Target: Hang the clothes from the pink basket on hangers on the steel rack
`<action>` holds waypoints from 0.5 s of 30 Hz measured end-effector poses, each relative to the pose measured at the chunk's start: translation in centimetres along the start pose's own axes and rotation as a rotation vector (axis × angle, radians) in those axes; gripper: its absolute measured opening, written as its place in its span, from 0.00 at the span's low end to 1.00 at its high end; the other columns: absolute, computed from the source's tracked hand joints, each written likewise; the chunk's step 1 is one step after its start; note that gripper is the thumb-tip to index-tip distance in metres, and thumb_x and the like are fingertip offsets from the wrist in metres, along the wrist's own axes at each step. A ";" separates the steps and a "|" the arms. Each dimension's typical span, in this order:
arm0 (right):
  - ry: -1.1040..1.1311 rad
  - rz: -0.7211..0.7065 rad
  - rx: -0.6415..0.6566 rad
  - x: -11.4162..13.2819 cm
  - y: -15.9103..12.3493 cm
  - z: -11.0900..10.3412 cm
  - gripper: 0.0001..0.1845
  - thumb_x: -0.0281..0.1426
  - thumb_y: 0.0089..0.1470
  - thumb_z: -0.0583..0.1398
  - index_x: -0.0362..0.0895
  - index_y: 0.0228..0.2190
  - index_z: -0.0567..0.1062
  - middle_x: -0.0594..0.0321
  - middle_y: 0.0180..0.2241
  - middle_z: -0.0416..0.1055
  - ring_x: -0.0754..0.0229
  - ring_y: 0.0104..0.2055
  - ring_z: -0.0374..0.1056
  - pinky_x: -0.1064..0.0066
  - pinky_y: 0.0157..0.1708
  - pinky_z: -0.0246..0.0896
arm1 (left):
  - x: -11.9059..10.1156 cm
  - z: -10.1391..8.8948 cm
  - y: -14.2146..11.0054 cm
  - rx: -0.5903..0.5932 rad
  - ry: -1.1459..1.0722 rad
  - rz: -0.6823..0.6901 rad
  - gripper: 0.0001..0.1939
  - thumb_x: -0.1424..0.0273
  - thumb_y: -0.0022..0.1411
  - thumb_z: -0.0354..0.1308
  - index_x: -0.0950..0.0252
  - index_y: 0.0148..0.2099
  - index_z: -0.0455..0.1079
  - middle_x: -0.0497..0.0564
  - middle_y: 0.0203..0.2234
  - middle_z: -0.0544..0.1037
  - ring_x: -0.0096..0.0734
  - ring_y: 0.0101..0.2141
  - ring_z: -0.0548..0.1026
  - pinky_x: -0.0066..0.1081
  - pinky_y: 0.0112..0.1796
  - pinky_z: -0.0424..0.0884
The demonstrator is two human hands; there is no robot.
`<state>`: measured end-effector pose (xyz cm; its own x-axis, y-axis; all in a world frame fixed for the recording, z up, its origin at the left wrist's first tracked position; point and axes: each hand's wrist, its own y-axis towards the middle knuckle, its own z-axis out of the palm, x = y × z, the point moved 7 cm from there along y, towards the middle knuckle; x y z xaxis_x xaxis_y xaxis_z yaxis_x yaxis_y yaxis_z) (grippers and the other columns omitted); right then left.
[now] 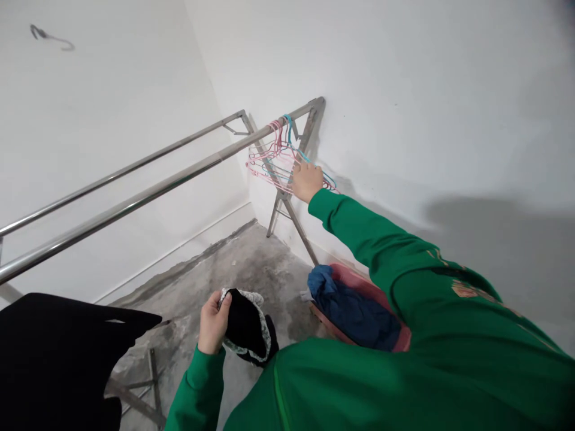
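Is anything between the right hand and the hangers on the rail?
Nothing visible stands in the way: the right hand is already at the pink and blue wire hangers, which hang from the end of the steel rail.

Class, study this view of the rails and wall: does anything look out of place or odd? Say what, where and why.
A dark, hook-shaped mark stands out high on the white wall at upper left; it could be a scuff or a stray wire, hard to tell. The concrete floor also looks blotchy and stained.
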<state>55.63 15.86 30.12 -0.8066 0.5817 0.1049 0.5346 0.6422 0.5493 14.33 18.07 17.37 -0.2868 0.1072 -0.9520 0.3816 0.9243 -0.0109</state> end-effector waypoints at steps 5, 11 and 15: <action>-0.042 0.008 0.046 -1.6 2.0 1.6 0.14 0.21 0.56 0.52 0.30 0.43 0.70 0.41 0.44 0.70 0.46 0.51 0.62 0.55 0.48 0.50 | 0.5 -2.2 -0.2 -0.074 0.173 0.056 0.23 0.49 0.47 0.58 0.65 0.32 0.72 0.48 0.24 0.74 0.32 0.29 0.71 0.27 0.32 0.66; 0.021 -0.008 0.055 -1.6 2.5 1.6 0.15 0.28 0.61 0.48 0.34 0.42 0.71 0.43 0.42 0.71 0.47 0.47 0.66 0.59 0.43 0.55 | 1.2 -4.6 -0.5 -0.193 0.251 0.054 0.22 0.50 0.50 0.56 0.65 0.34 0.73 0.45 0.20 0.71 0.28 0.25 0.68 0.25 0.29 0.62; 0.183 0.072 0.009 -1.7 3.2 1.0 0.19 0.36 0.64 0.45 0.40 0.39 0.72 0.51 0.37 0.72 0.52 0.42 0.67 0.65 0.39 0.57 | 1.2 -5.2 -0.5 -0.238 0.289 0.038 0.22 0.50 0.49 0.56 0.65 0.35 0.73 0.44 0.18 0.69 0.27 0.22 0.65 0.26 0.27 0.60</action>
<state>58.97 17.42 30.85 -0.7984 0.5259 0.2933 0.5939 0.6070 0.5280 9.25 19.64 17.80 -0.5252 0.2107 -0.8245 0.1915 0.9733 0.1268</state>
